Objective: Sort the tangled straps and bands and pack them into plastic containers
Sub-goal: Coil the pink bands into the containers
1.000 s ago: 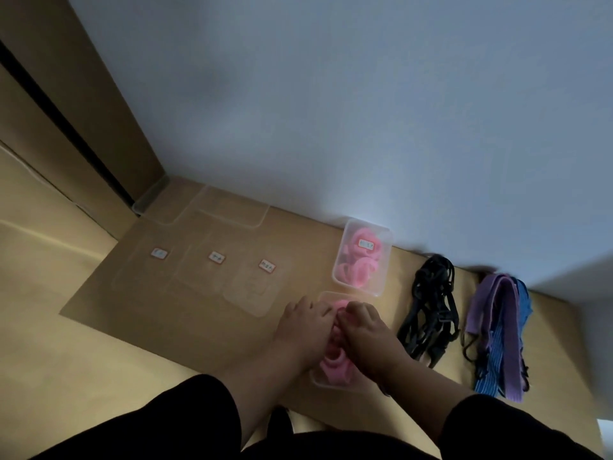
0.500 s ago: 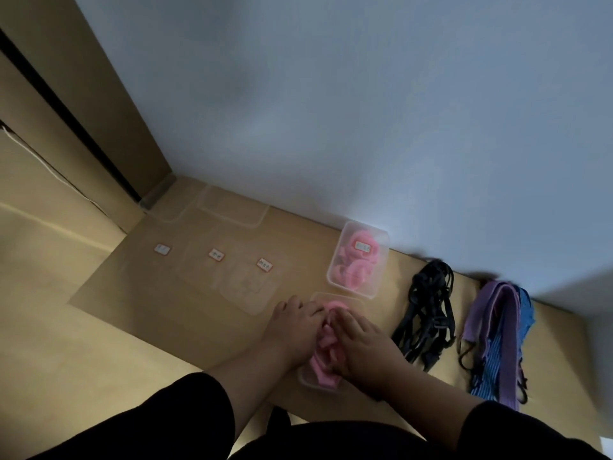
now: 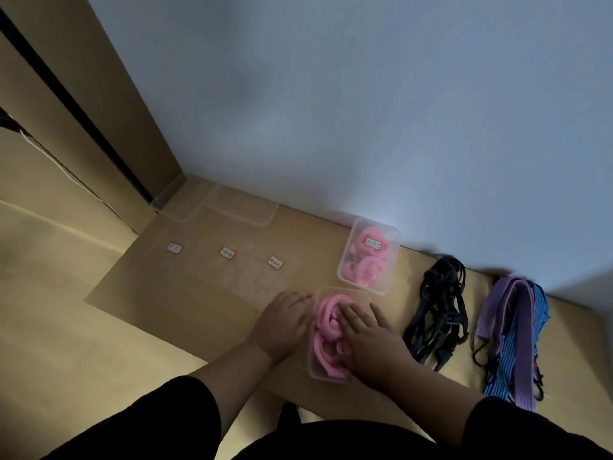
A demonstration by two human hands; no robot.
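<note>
Nearest the camera: two black sleeves (image 3: 149,416) and forearms reaching forward over a sheet of brown cardboard (image 3: 185,313) laid on the floor.

Item 1. Open clear plastic container (image 3: 323,373), near, between the two hands, holding coiled pink bands (image 3: 326,322).

Item 2. Left hand (image 3: 282,322), against the container's left wall, fingers lying fairly straight along its rim; it grasps nothing.

Item 3. Right hand (image 3: 371,340), laid palm down over the right part of the container, fingers spread flat on the pink bands, pressing rather than gripping. The bands show to the left of this hand and under its fingertips.

Item 4. Bundle of black straps (image 3: 438,310) with buckles, on the cardboard just right of the right hand, not touched by it.

Item 5. Bundle of purple and blue striped straps (image 3: 514,333), further right, apart from the black bundle.

Item 6. Second clear container (image 3: 345,270), lidded and labelled, just beyond the first, filled with more pink bands (image 3: 365,267).

Item 7. Three flat clear lids (image 3: 245,273), each with a small white label (image 3: 275,262), in a row left of the hands; label text too small to read.

Item 8. Larger clear containers (image 3: 242,210), farthest, beside the white wall (image 3: 365,111) and a brown wooden panel (image 3: 76,104).
</note>
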